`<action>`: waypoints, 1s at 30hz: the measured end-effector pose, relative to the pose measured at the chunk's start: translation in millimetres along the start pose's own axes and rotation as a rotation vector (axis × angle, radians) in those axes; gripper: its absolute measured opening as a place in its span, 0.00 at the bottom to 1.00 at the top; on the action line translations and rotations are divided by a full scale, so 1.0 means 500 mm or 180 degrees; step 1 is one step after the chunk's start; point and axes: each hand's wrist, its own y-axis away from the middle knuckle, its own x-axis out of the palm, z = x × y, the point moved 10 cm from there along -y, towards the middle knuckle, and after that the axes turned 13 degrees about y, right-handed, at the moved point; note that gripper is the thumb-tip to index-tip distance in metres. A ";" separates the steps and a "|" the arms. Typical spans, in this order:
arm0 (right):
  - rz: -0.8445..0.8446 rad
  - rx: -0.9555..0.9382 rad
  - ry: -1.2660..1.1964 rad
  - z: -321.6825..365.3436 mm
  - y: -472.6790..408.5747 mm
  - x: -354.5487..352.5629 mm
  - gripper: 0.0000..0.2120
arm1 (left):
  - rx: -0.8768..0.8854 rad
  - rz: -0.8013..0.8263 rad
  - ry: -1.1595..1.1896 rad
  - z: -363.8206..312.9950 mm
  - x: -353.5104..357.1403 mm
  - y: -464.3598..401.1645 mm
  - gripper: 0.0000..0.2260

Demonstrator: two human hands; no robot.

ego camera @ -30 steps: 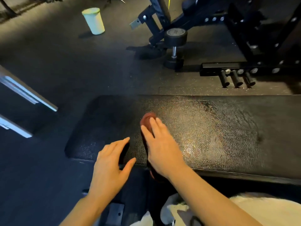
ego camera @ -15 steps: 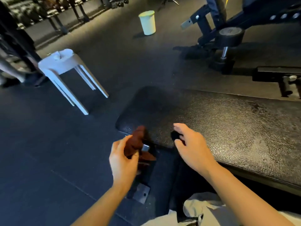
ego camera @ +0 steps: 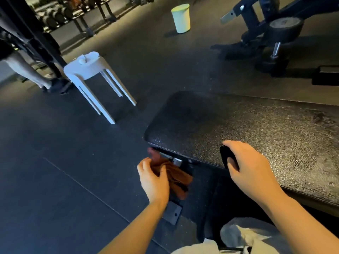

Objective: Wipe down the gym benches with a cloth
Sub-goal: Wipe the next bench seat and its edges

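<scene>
The black padded bench (ego camera: 247,125) runs from the middle to the right edge, its textured top shining. My left hand (ego camera: 153,180) is below the bench's near-left corner, beside the frame, and grips a bunched red-brown cloth (ego camera: 176,178) that hangs against the metal bracket there. My right hand (ego camera: 251,165) rests cupped on the near edge of the bench top and holds nothing that I can make out. A dark shadow lies under its thumb and forefinger.
A white stool (ego camera: 88,70) stands on the dark rubber floor to the left of the bench. Farther back is a pale bin (ego camera: 181,18). A black machine frame with a dumbbell (ego camera: 280,33) is at the top right. A person's leg (ego camera: 27,70) shows at the far left.
The cloth went from under my right hand on the bench top into my left hand, which dropped below the bench's left corner. My right hand slid back to the near edge.
</scene>
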 end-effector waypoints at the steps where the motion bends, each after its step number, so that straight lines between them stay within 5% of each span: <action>1: -0.0022 -0.0019 0.0006 0.000 0.001 0.003 0.22 | -0.0092 -0.0134 0.0059 0.004 -0.003 -0.016 0.13; 6: -0.0139 -0.0005 0.0026 0.003 0.007 0.005 0.21 | 0.0128 0.0258 0.0204 -0.040 0.050 0.001 0.24; 8: -0.0171 -0.0030 0.0027 0.005 0.008 0.004 0.21 | 0.0168 0.0472 0.0349 -0.035 0.057 0.024 0.22; 11: -0.0155 -0.0048 0.0007 0.001 0.009 0.010 0.21 | 0.0149 0.0110 0.0405 -0.022 0.025 -0.003 0.12; 15: -0.0191 -0.0109 -0.0004 -0.002 0.011 0.011 0.20 | -0.0362 -0.0392 0.0497 0.003 -0.005 -0.061 0.13; 21: -0.0238 -0.0146 0.0032 -0.003 0.014 0.014 0.21 | 0.0126 0.0891 0.0623 -0.025 0.063 0.033 0.14; 26: -0.0287 -0.0178 0.0044 -0.005 0.014 0.016 0.20 | -0.0364 -0.0389 0.0551 0.020 -0.018 -0.056 0.08; 30: -0.0291 -0.0135 0.0059 -0.006 0.014 0.016 0.20 | -0.0134 0.0625 0.0836 -0.012 0.052 0.003 0.11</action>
